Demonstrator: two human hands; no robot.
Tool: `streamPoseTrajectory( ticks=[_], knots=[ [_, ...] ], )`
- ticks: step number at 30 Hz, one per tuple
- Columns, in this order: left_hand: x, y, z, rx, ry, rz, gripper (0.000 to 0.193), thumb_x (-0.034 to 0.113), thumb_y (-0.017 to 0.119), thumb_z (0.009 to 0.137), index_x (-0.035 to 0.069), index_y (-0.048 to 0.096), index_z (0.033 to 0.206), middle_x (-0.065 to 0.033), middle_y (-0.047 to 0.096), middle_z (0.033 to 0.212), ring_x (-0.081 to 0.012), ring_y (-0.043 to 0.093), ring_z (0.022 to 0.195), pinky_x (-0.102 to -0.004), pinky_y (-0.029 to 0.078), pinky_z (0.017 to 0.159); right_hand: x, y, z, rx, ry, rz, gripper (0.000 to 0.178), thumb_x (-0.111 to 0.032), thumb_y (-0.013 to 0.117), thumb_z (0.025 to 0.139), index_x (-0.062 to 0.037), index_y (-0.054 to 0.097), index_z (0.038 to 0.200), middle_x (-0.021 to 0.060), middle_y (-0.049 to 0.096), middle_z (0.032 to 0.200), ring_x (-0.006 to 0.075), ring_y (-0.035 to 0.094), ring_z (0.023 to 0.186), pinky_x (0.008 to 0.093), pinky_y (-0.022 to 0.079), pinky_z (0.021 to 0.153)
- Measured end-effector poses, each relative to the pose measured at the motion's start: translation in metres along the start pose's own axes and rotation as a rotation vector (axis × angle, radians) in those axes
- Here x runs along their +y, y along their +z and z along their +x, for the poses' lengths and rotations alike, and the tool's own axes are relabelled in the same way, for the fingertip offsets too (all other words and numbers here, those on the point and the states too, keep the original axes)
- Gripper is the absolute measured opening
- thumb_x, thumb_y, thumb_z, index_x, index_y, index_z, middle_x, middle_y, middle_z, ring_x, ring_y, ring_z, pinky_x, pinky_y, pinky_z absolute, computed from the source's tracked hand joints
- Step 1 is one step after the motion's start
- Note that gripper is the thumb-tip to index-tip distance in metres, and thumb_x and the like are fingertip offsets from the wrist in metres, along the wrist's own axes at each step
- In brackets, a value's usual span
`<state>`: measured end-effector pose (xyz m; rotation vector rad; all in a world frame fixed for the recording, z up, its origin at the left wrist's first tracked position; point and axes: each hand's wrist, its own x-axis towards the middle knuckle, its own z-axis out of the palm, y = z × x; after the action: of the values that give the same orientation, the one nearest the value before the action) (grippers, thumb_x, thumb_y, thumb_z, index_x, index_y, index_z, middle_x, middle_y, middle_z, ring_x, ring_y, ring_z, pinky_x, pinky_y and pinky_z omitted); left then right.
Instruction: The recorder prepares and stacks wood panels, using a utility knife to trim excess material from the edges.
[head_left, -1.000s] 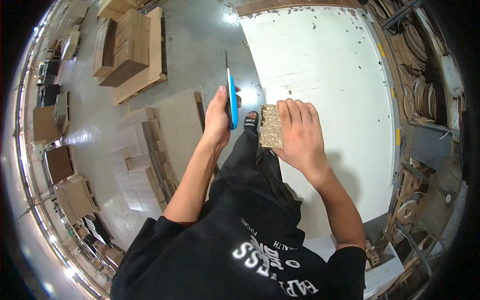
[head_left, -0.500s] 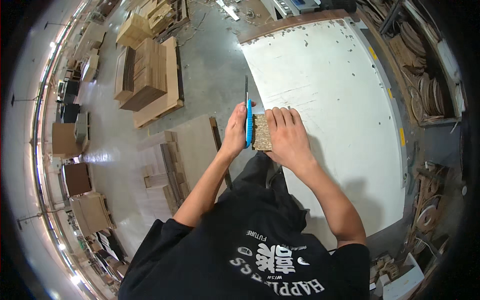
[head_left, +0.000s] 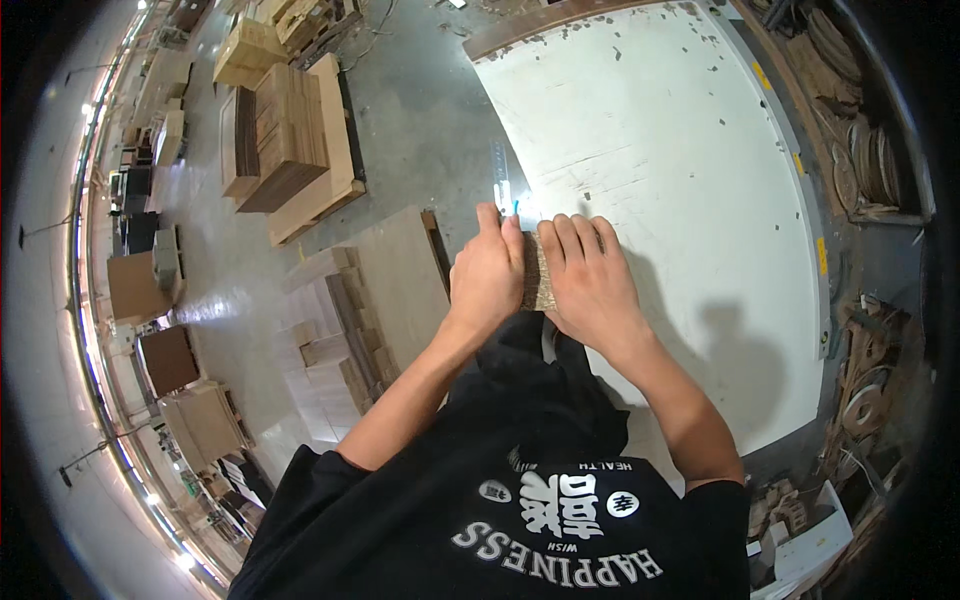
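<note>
My left hand (head_left: 486,266) is closed around a tool with a blue handle and a long, narrow, shiny blade (head_left: 502,188). The handle is mostly hidden by my fingers, and the blade points away from me; whether it is a knife or a file cannot be told. My right hand (head_left: 592,275) grips a small block with a rough, brown-flecked face like chipboard (head_left: 538,274). My left fingers and the tool lie against the block's left side. Both hands are above the near left edge of a white-topped table (head_left: 670,190).
Small dark chips and scratches mark the tabletop. Stacked boards (head_left: 285,125) rest on a pallet at the far left, and flat panels (head_left: 385,285) lie nearer on the floor. Shelving with coiled strips (head_left: 860,160) runs along the right, above a white box (head_left: 805,540) of scraps.
My left hand has turned, bringing its back into view and covering the blue handle. It has come closer to the block, and both hands have shifted slightly right.
</note>
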<state>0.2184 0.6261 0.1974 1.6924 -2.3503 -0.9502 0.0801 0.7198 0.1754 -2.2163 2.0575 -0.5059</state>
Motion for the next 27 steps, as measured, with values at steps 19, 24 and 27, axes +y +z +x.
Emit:
streamPoseTrajectory(
  ticks=[19, 24, 27],
  knots=[
    [-0.042, 0.029, -0.030, 0.134, 0.170, -0.569, 0.046, 0.037, 0.034, 0.117, 0.002, 0.060, 0.132, -0.0239, 0.069, 0.102, -0.0357, 0.067, 0.097, -0.0443, 0.050, 0.091, -0.004, -0.007, -0.004, 0.008, 0.021, 0.035, 0.091, -0.030, 0.094, 0.063, 0.0017, 0.050, 0.136, 0.0139, 0.058, 0.125, 0.0309, 0.055, 0.123, 0.0467, 0.038, 0.117],
    [-0.019, 0.016, -0.033, 0.131, 0.101, -0.093, 0.031, 0.030, 0.039, 0.114, 0.001, 0.046, 0.124, -0.0330, 0.070, 0.088, -0.0578, 0.066, 0.085, -0.0675, 0.047, 0.073, -0.001, -0.001, 0.000, 0.019, -0.005, 0.026, 0.091, -0.028, 0.094, 0.063, 0.0020, 0.050, 0.136, 0.0144, 0.058, 0.126, 0.0308, 0.055, 0.123, 0.0460, 0.038, 0.116],
    [-0.002, 0.009, -0.037, 0.137, 0.084, -0.012, 0.030, 0.030, 0.039, 0.114, 0.000, 0.046, 0.116, -0.0322, 0.070, 0.086, -0.0564, 0.067, 0.082, -0.0658, 0.049, 0.071, -0.001, -0.003, 0.003, 0.019, -0.015, 0.012, 0.091, -0.028, 0.094, 0.062, 0.0023, 0.050, 0.136, 0.0149, 0.058, 0.127, 0.0305, 0.055, 0.124, 0.0458, 0.038, 0.115]
  ],
)
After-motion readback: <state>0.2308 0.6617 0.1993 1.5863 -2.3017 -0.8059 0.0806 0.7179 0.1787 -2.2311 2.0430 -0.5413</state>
